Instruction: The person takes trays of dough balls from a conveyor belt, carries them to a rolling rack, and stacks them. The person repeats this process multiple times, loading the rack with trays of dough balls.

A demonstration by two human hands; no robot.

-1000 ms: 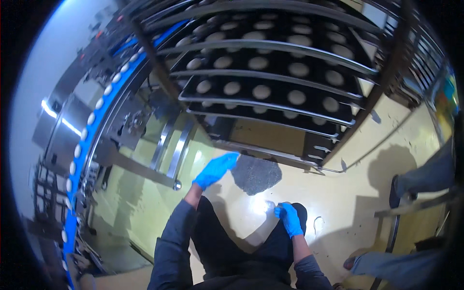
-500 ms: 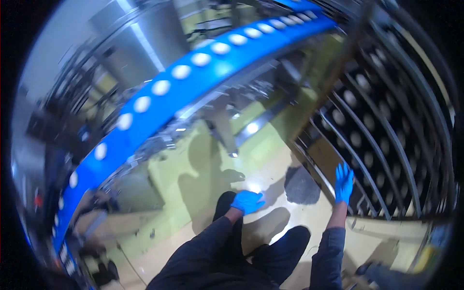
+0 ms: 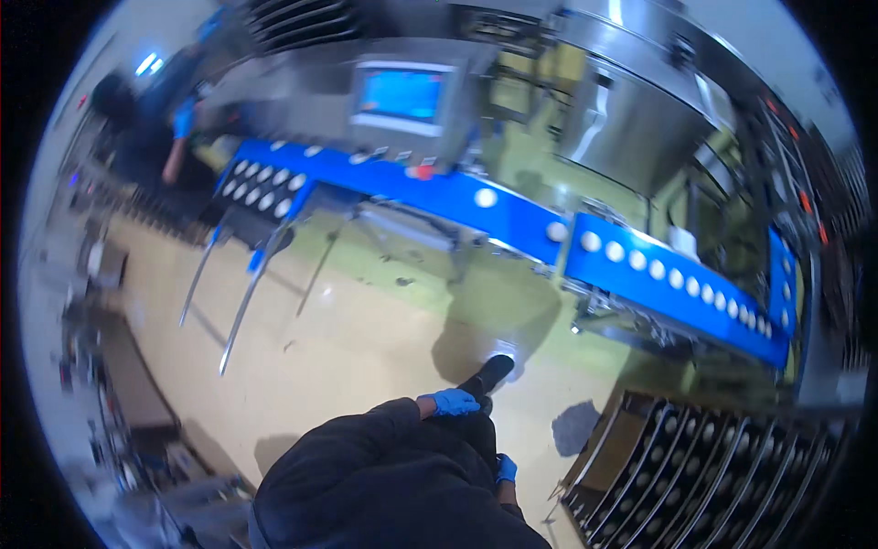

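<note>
My left hand, in a blue glove, hangs in front of my legs with its fingers stretched out and nothing in them. Lower and to the right, my right hand, gloved alike, is beside my thigh; its fingers are mostly hidden. Ahead of me runs a blue conveyor belt carrying a row of round white dough pieces. At my right stands a rack of dark trays filled with more white rounds, nearest to my right hand but apart from it.
A dark tray of white rounds rests on a stand by the belt's left end, where another person with blue gloves stands. Behind the belt are a control screen and a steel machine. A grey patch lies beside the rack.
My view has swung left, so the left end of the belt and the other person now show. My right hand has come away from the rack, down to my side.
</note>
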